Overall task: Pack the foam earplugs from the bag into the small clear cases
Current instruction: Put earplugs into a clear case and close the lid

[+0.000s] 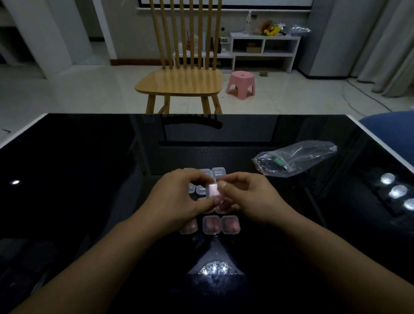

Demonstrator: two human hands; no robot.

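Note:
Both hands meet over the middle of the black glass table [72,186]. My left hand [179,200] and my right hand [248,200] pinch one small clear case [213,190] that shows pink inside, held just above a cluster of cases. Behind the hands lie empty clear cases [218,172]. In front of them sit cases holding pink earplugs [211,225], with another [230,224] beside it. A clear plastic bag [296,157] lies to the right, with one green earplug [278,163] visible in it. Some cases are hidden under my hands.
A wooden chair [181,82] stands beyond the table's far edge, a pink stool [240,84] on the floor past it. A blue seat [394,129] is at the table's right side. Ceiling lights reflect in the glass at right [397,191].

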